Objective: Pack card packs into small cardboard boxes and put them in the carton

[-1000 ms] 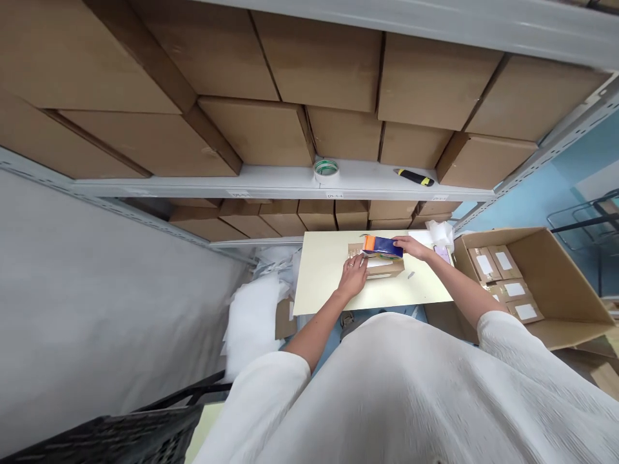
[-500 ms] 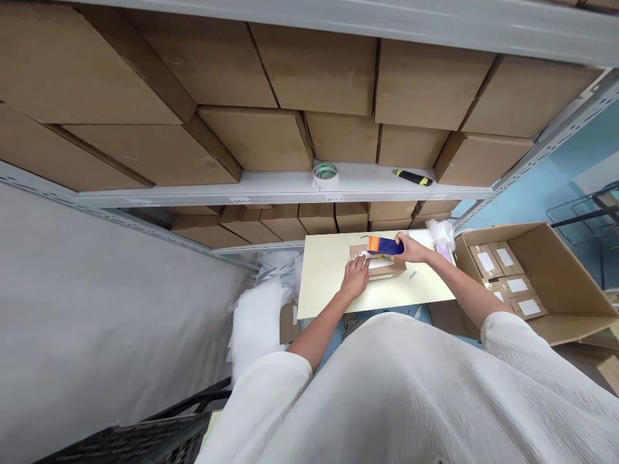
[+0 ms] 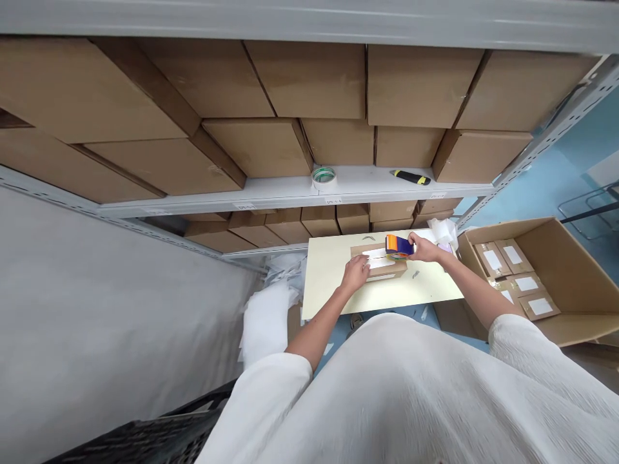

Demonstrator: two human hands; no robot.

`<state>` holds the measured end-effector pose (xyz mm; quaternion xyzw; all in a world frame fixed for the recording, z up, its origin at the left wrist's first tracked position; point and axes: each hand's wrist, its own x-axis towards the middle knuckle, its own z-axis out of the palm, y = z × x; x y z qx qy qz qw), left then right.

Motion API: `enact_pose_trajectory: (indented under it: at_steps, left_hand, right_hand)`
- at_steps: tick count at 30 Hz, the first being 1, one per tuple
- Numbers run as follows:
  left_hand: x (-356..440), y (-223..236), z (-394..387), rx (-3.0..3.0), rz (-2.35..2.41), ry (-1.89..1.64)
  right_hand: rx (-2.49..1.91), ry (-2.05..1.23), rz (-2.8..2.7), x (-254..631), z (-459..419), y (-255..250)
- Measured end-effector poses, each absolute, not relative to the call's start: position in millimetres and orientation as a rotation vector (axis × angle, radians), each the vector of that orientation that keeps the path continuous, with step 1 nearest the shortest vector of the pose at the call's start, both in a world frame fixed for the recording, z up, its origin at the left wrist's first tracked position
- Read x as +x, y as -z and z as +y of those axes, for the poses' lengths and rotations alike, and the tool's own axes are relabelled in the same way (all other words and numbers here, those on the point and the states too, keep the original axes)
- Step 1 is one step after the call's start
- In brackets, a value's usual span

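A small cardboard box [image 3: 399,269] with white labels lies on the pale yellow tabletop [image 3: 326,277]. My left hand [image 3: 355,273] rests on the left part of this box, its fingers laid over the top. An orange and dark blue tape dispenser [image 3: 399,244] is gripped in my right hand [image 3: 425,248], over the box's right end. Part of the dispenser is hidden by the fingers. Whether a strip of tape runs between dispenser and box is too small to tell.
Large cardboard boxes [image 3: 319,80] fill the shelf ahead; its ledge holds a tape roll [image 3: 324,177] and a utility knife [image 3: 412,177]. To the right, an open carton [image 3: 575,264] contains several small labelled boxes. White foam sheets [image 3: 265,328] hang at the left.
My right hand has moved the tape dispenser rightward along the box, uncovering more of the white label. My left hand stays on the box. The whole view has shifted slightly.
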<state>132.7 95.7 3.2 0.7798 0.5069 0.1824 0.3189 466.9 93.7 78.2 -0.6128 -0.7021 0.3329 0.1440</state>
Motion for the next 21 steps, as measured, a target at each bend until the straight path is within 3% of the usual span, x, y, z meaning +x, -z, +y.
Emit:
enact_pose_trajectory:
  at_steps: [7, 21]
  left_hand:
    - [161.9, -41.6, 126.5, 1.459, 1.383, -0.870]
    - [204.0, -69.2, 123.0, 0.983, 1.240, -0.816]
  right_hand:
    - [-1.755, -0.999, -1.987, 466.0, 91.9, -79.6]
    - [-1.681, -0.998, -1.990, 465.9, 87.8, -77.6]
